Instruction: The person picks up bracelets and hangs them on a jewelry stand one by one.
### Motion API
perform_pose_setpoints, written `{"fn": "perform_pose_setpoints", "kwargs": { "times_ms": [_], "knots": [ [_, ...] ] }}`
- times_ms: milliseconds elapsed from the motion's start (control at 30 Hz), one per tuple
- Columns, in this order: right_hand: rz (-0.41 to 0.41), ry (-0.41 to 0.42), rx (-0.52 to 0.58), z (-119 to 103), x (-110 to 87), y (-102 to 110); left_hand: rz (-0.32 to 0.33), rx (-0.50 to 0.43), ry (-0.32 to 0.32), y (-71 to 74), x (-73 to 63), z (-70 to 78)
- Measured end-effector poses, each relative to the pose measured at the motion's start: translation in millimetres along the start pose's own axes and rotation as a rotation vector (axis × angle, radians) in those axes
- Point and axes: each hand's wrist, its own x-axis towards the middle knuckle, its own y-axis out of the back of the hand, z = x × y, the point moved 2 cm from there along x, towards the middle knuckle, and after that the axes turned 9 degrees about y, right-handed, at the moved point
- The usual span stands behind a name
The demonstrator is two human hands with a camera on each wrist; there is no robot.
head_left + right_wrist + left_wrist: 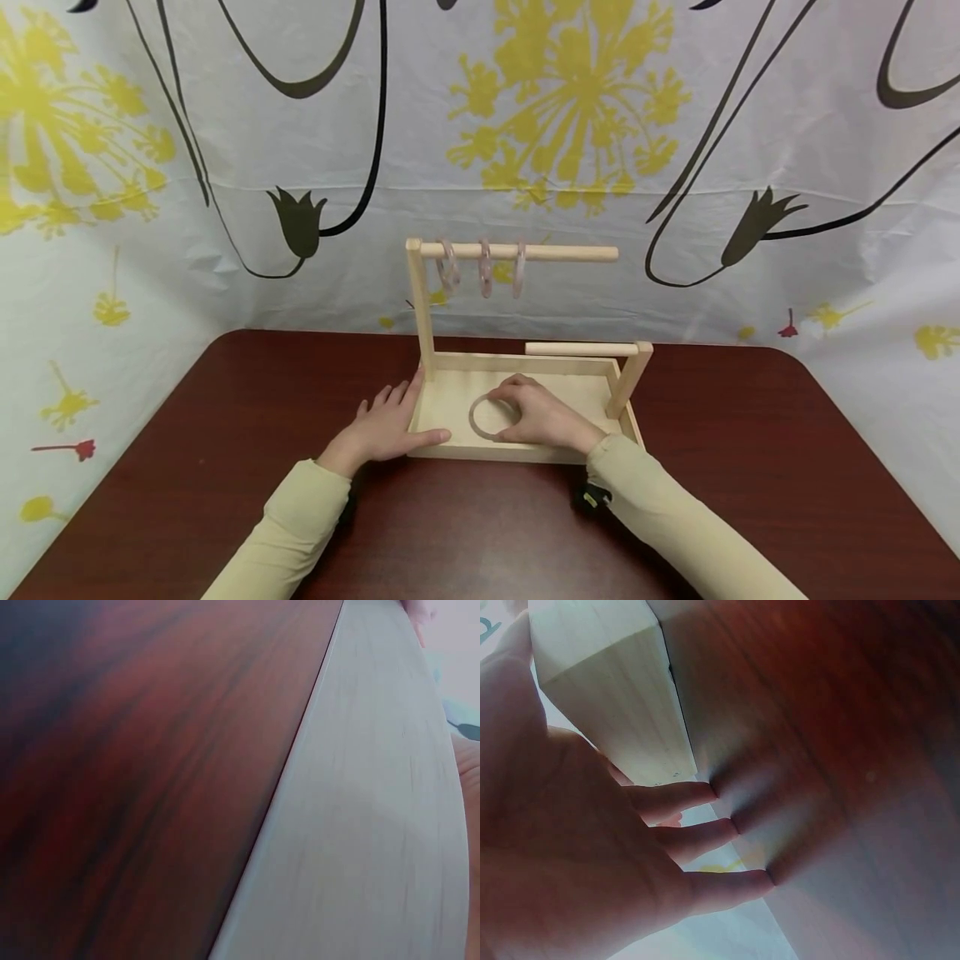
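Observation:
A light wooden tray stand [480, 452] sits on the table. My left hand [386, 429] rests at its left front corner, thumb over the front rim. In the left wrist view, three straight fingers touch the tabletop beside the wooden corner [615, 690]. Inside the tray, my right hand [546, 417] pinches a pale bangle [472, 414] between thumb and fingers; the bangle's right part is hidden by the hand. Three pinkish bangles [486, 271] hang from the upper rod [570, 252]. The right wrist view shows mostly the tray's front wall [352, 825].
A tall post [422, 312] at the left carries the upper rod. On the right, a shorter post [632, 379] holds a lower rod [581, 349] pointing left. The dark red-brown table [750, 450] extends around the stand, with a patterned curtain [360, 292] behind.

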Motion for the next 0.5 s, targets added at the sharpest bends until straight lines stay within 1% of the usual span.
{"fn": "perform_pose_setpoints", "kwargs": {
  "times_ms": [267,500],
  "knots": [
    [-0.037,0.033,-0.023,-7.3,12.7,-6.4,0.001,0.010,-0.003,-0.3,0.9,-0.3],
    [-0.057,0.060,-0.019,-12.1,19.5,-12.0,-0.001,0.017,-0.010,0.1,0.5,-0.2]
  ]
}}
